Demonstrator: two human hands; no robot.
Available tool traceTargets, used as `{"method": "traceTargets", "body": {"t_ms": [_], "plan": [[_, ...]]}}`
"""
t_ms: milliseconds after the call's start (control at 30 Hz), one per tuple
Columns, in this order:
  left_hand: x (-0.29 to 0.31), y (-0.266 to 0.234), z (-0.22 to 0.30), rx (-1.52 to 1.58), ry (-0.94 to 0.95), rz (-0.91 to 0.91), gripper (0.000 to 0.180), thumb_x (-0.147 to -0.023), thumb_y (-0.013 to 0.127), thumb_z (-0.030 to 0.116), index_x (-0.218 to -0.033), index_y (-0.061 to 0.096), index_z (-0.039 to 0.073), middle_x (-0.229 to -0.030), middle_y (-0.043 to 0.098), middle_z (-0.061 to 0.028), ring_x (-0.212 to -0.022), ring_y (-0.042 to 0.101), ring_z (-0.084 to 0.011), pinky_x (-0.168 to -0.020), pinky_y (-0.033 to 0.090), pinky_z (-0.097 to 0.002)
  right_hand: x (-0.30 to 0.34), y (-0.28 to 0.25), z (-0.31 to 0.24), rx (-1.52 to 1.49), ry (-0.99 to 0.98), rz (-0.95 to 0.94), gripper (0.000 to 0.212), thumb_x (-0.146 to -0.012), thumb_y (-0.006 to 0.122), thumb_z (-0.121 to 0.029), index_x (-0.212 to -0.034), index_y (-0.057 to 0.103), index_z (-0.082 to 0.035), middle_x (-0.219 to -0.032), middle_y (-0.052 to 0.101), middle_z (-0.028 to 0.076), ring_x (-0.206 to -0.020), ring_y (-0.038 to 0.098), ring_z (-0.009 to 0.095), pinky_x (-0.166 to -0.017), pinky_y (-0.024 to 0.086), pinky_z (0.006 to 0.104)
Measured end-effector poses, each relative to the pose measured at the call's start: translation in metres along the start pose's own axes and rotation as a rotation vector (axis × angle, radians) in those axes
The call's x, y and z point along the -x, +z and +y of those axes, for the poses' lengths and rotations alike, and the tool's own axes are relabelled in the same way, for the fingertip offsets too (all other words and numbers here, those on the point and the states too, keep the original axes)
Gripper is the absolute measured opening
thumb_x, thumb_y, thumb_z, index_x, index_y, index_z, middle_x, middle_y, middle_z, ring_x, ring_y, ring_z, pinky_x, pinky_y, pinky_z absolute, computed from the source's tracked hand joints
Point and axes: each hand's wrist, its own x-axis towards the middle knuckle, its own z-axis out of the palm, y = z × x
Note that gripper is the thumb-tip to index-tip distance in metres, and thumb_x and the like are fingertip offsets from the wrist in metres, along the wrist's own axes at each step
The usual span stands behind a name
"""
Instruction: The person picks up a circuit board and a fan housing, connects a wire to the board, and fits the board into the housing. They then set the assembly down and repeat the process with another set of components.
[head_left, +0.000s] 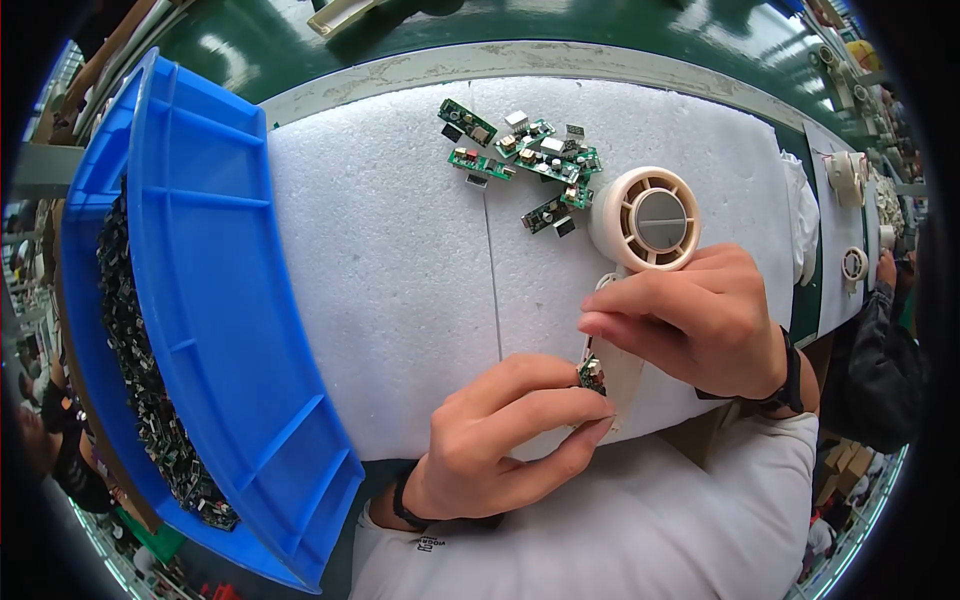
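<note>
A cream handheld fan (606, 224) lies on the white foam sheet, its round grille and grey centre disc facing up. Its pale handle (625, 378) points toward me between my hands and is partly covered by them. My left hand (510, 430) pinches a small green circuit board (592, 373) at the handle's left side. Just below the fan's head, the thumb and forefinger of my right hand (705, 320) are pressed together over the top of the handle. Whatever lies between those fingertips is too small to make out. Several loose green circuit boards (550, 155) are scattered beyond the fan.
On the left, a tilted blue plastic bin (215, 310) holds a heap of dark circuit boards (150, 400). The foam sheet (380, 250) covers the work surface before me. White cloth or bagging (800, 220) lies at its right edge. Farther right are more fan parts (848, 180) and another person's hand (886, 268).
</note>
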Motion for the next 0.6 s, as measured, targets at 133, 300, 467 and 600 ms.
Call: {"method": "traceTargets", "body": {"t_ms": [133, 300, 467, 600], "plan": [[-0.005, -0.001, 0.0, 0.002, -0.018, -0.026, 0.029, -0.073, 0.078, -0.011, -0.1, 0.073, -0.001, -0.101, 0.069, -0.0169, -0.086, 0.071, -0.0245, -0.073, 0.058, -0.0319, 0.0, -0.008, 0.002, -0.072, 0.065, -0.089, 0.026, -0.079, 0.085, -0.016, -0.099, 0.072, -0.005, -0.07, 0.069, 0.004, -0.056, 0.067, 0.019, -0.05, 0.049, 0.0301], [-0.005, 0.0, 0.001, -0.027, -0.042, -0.029, 0.03, -0.073, 0.079, -0.012, -0.1, 0.074, 0.0, -0.101, 0.07, -0.0171, -0.086, 0.072, -0.0248, -0.074, 0.059, -0.0308, -0.003, -0.012, -0.007, -0.092, 0.129, -0.085, 0.028, -0.077, 0.085, -0.014, -0.102, 0.073, -0.006, -0.072, 0.07, 0.005, -0.06, 0.069, 0.021, -0.053, 0.051, 0.0302], [-0.004, -0.005, 0.001, -0.09, -0.025, -0.081, 0.035, -0.073, 0.077, -0.015, -0.105, 0.072, 0.0, -0.101, 0.07, -0.0176, -0.087, 0.072, -0.0253, -0.075, 0.06, -0.031, 0.009, -0.01, -0.005, -0.147, 0.146, -0.148, 0.029, -0.076, 0.083, -0.009, -0.104, 0.074, -0.007, -0.071, 0.07, 0.005, -0.06, 0.068, 0.021, -0.054, 0.052, 0.031], [-0.002, 0.0, -0.002, -0.041, -0.032, -0.033, 0.037, -0.076, 0.076, -0.015, -0.111, 0.068, -0.002, -0.102, 0.07, -0.0178, -0.088, 0.071, -0.0241, -0.074, 0.06, -0.0332, 0.007, -0.004, -0.001, -0.086, 0.126, -0.084, 0.027, -0.074, 0.08, -0.004, -0.1, 0.075, -0.008, -0.07, 0.069, 0.004, -0.06, 0.068, 0.022, -0.055, 0.052, 0.032]]}}
